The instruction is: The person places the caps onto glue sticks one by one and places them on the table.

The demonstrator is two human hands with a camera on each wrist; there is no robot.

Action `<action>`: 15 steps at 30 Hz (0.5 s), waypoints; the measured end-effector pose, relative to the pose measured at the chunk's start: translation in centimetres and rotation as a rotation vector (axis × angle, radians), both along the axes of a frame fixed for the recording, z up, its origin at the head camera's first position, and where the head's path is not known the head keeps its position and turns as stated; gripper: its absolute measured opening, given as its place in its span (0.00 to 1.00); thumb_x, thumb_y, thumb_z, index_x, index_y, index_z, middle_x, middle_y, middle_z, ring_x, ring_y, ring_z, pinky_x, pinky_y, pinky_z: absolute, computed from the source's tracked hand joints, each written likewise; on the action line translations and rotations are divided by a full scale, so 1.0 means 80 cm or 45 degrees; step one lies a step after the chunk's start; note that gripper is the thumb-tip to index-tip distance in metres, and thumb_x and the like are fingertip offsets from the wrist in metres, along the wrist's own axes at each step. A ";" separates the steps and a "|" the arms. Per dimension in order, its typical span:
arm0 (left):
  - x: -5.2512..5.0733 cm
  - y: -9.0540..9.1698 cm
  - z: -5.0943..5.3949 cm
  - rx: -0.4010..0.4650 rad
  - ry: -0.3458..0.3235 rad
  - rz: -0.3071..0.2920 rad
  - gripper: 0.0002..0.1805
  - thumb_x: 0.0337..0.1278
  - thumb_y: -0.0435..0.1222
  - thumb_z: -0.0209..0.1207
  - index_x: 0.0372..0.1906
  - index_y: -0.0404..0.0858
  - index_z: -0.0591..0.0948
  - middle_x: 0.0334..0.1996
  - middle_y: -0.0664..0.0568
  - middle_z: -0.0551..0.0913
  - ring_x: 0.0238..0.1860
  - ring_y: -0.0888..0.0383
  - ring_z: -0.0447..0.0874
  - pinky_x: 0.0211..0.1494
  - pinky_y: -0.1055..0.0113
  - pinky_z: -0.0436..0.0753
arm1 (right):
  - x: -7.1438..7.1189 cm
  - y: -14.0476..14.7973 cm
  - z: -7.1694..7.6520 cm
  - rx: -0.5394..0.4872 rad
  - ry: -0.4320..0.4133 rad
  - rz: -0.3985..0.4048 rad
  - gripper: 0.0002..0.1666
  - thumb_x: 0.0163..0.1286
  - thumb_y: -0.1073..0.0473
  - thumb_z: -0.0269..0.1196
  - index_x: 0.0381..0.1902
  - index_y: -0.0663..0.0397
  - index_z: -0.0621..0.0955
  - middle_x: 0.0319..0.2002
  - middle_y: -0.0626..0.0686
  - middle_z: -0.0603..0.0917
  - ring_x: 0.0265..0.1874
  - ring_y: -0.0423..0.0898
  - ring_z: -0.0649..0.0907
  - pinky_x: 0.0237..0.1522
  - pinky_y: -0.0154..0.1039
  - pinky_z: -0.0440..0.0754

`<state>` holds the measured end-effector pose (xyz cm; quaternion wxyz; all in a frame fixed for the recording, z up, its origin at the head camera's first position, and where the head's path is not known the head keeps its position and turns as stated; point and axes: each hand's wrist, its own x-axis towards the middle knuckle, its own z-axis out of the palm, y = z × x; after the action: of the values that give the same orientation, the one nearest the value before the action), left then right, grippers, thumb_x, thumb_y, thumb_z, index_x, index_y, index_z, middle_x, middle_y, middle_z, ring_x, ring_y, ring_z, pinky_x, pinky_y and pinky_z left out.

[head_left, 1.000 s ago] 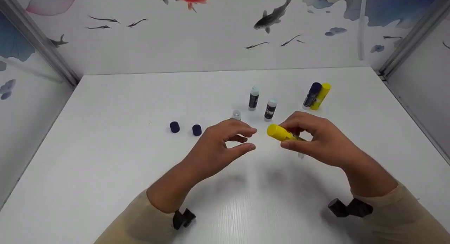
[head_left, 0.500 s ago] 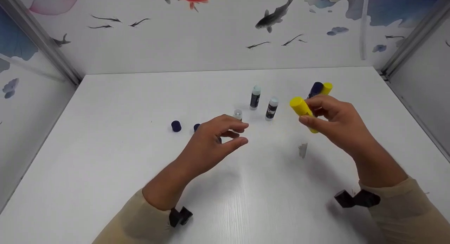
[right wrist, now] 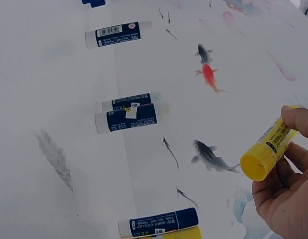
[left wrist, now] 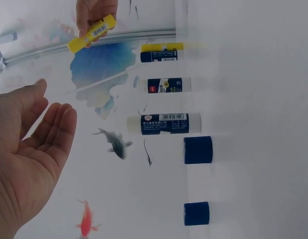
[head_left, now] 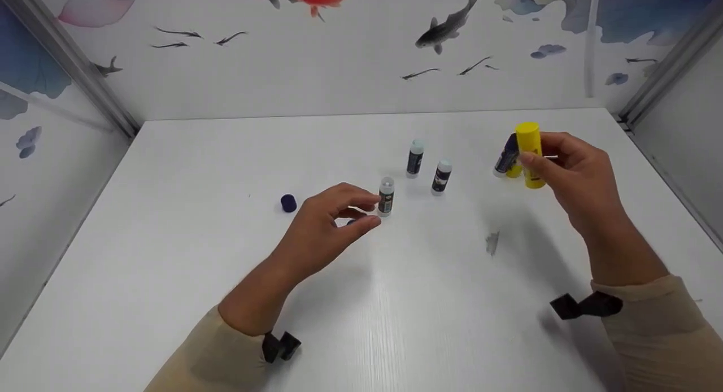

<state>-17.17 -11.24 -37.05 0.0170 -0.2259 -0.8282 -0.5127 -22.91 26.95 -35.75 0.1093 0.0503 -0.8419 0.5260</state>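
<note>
My right hand [head_left: 582, 183] pinches a yellow glue stick [head_left: 529, 140] between thumb and fingers, raised above the table. Behind it stand a capped navy glue stick [head_left: 505, 157] and another yellow glue stick [head_left: 514, 170], mostly hidden in the head view. The left hand [head_left: 316, 236] hovers with loosely bent fingers and holds nothing. Close to its fingertips stands an uncapped navy-labelled glue stick [head_left: 386, 199]. Two more uncapped glue sticks, one [head_left: 415, 157] farther back and one [head_left: 441, 177] to the right, are upright. Two navy caps [left wrist: 198, 150] show in the left wrist view.
On the white table [head_left: 226, 268], one navy cap [head_left: 288, 203] sits left of the left hand. A grey smudge [head_left: 492, 243] marks the surface near the right forearm. White panels with painted fish [head_left: 449, 27] enclose the back and sides.
My right hand has carried the yellow glue stick right and back, turning it more upright, toward the standing capped pair. The left hand has drifted slightly left, baring the nearest uncapped glue stick.
</note>
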 end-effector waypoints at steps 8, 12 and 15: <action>-0.006 -0.017 -0.006 -0.019 -0.009 0.075 0.18 0.68 0.35 0.70 0.61 0.42 0.87 0.55 0.53 0.88 0.58 0.55 0.89 0.65 0.61 0.88 | -0.021 0.018 -0.011 -0.078 -0.079 -0.140 0.29 0.78 0.49 0.66 0.70 0.55 0.79 0.55 0.41 0.81 0.54 0.44 0.80 0.50 0.20 0.85; -0.009 -0.024 -0.009 -0.036 0.000 0.109 0.18 0.68 0.35 0.70 0.61 0.42 0.87 0.55 0.51 0.88 0.57 0.55 0.89 0.64 0.60 0.89 | -0.033 0.029 -0.017 -0.104 -0.151 -0.211 0.32 0.77 0.44 0.66 0.72 0.50 0.78 0.57 0.38 0.80 0.57 0.44 0.79 0.53 0.19 0.83; -0.010 -0.029 -0.010 -0.032 -0.007 0.128 0.18 0.67 0.35 0.71 0.60 0.42 0.87 0.54 0.49 0.88 0.56 0.55 0.89 0.63 0.60 0.89 | -0.041 0.035 -0.019 -0.174 -0.220 -0.269 0.33 0.76 0.42 0.67 0.73 0.47 0.78 0.58 0.37 0.79 0.60 0.43 0.77 0.64 0.26 0.82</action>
<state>-18.00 -13.55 -37.88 0.0374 -0.1828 -0.8448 -0.5015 -26.20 29.72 -37.28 0.0945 -0.0915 -0.8109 0.5701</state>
